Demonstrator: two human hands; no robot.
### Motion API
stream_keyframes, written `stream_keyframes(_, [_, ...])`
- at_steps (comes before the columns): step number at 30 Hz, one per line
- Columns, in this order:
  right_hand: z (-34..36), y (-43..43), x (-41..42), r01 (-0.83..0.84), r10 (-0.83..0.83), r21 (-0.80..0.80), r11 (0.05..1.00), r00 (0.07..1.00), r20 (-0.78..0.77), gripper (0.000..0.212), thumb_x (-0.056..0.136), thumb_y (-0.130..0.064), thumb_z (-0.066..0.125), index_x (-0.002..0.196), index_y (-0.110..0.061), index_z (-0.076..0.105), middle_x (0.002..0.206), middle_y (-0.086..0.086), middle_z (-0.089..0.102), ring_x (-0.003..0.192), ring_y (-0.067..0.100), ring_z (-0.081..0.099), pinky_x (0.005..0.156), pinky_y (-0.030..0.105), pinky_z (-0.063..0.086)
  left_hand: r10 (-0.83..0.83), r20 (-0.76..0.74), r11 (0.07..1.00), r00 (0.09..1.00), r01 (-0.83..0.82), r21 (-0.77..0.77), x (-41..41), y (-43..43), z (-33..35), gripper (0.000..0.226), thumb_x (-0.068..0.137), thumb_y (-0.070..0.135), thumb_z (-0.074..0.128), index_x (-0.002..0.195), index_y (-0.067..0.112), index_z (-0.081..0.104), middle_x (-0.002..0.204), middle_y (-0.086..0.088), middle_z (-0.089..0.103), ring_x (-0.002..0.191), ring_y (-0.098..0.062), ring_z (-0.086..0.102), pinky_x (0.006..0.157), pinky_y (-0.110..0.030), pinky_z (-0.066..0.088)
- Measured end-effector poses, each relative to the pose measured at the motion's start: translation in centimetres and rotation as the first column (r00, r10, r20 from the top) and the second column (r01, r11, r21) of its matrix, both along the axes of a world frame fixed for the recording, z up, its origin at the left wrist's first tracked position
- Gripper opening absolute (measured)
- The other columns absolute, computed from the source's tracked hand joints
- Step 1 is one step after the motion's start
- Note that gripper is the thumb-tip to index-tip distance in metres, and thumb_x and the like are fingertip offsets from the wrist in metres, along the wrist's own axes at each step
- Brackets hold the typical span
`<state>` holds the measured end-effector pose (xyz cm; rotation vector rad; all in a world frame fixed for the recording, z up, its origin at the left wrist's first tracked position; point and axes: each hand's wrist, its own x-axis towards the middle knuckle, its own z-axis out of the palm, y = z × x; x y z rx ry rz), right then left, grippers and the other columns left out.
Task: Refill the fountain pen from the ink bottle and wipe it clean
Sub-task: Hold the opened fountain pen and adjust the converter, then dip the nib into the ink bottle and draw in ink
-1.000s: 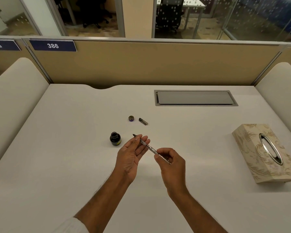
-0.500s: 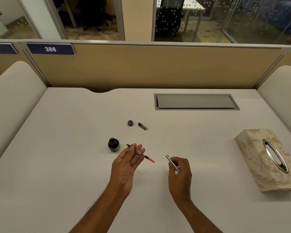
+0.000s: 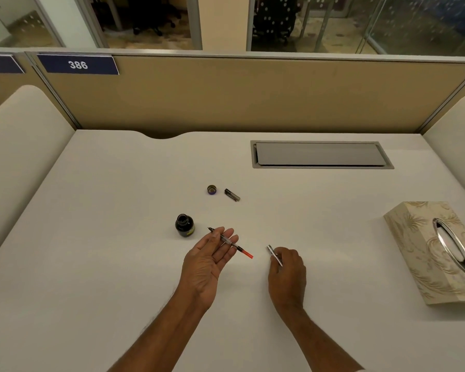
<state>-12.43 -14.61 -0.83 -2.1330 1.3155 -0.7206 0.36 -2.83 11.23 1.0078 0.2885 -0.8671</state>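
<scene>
The pen is in two pieces. My left hand (image 3: 208,260) holds the nib section with its clear converter and red end (image 3: 230,242) across the fingers, nib pointing toward the ink bottle. My right hand (image 3: 287,269) grips the silver pen barrel (image 3: 273,254), whose tip sticks out up and left. The open black ink bottle (image 3: 184,225) stands just left of my left hand. Its cap (image 3: 211,189) and the pen cap (image 3: 232,195) lie farther back on the white desk (image 3: 118,251).
A patterned tissue box (image 3: 438,251) sits at the right side of the desk. A grey cable hatch (image 3: 320,154) is set in the desk at the back. A beige partition closes the far edge, with padded dividers on both sides.
One second ago both hands held the pen together. The barrel has come off, and my right hand has drawn it away to the right. The left hand keeps the nib section.
</scene>
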Motion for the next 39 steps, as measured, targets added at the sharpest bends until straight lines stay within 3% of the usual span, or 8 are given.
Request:
stream_keyframes(5, [-0.5,-0.1,0.1,-0.017,0.009,-0.073,0.997,0.994,-0.108,0.018,0.085,-0.002,0.07,0.092,-0.017,0.065,0.08,0.001,0.061,0.072,0.025,0.055,0.065,0.039,0.047,0.001,-0.016,1.0,1.0,0.0,0.015,0.3,0.1,-0.1,0.02,0.1,0.011,0.058,0.114,0.003,0.07,0.109,-0.015,0.079,0.096,-0.026,0.078,0.084,-0.036,0.064])
stream_keyframes(21, [-0.5,-0.5,-0.2,-0.049,0.046,-0.036,0.998,0.996,-0.082,0.016,0.083,-0.012,0.076,0.093,-0.015,0.063,0.087,0.002,0.063,0.079,0.03,0.059,0.071,0.04,0.047,-0.016,-0.05,1.0,0.999,0.015,-0.012,1.0,0.8,-0.2,0.022,0.1,0.012,0.059,0.116,0.001,0.069,0.111,-0.016,0.078,0.095,-0.027,0.078,0.081,-0.034,0.064])
stream_keyframes(28, [1.1,0.2,-0.6,-0.012,0.009,0.045,0.999,0.999,0.053,0.015,0.09,-0.025,0.072,0.101,-0.019,0.065,0.099,-0.005,0.063,0.093,0.019,0.057,0.08,0.045,0.052,-0.018,-0.051,1.0,0.999,0.017,-0.022,1.5,1.5,-0.3,0.023,0.1,0.013,0.059,0.117,0.0,0.069,0.113,-0.017,0.078,0.096,-0.027,0.078,0.079,-0.033,0.065])
stream_keyframes(34, [7.8,4.6,0.3,-0.145,0.039,0.249,0.958,0.922,0.386,0.005,0.094,-0.02,0.067,0.098,-0.023,0.066,0.095,-0.01,0.068,0.091,0.014,0.064,0.074,0.028,0.053,-0.013,-0.051,0.999,0.999,0.011,-0.04,2.0,2.1,-0.3,0.023,0.101,0.013,0.058,0.118,0.001,0.068,0.114,-0.017,0.077,0.098,-0.027,0.078,0.079,-0.033,0.065])
stream_keyframes(39, [11.8,7.7,1.7,-0.267,0.096,0.327,0.906,0.885,0.456,0.016,0.09,-0.041,0.064,0.099,-0.028,0.068,0.092,-0.014,0.07,0.092,0.009,0.065,0.067,0.017,0.052,-0.004,-0.046,0.998,0.999,0.001,-0.061,2.3,2.5,0.0,0.024,0.101,0.013,0.058,0.119,0.001,0.068,0.114,-0.017,0.077,0.099,-0.027,0.078,0.079,-0.033,0.065])
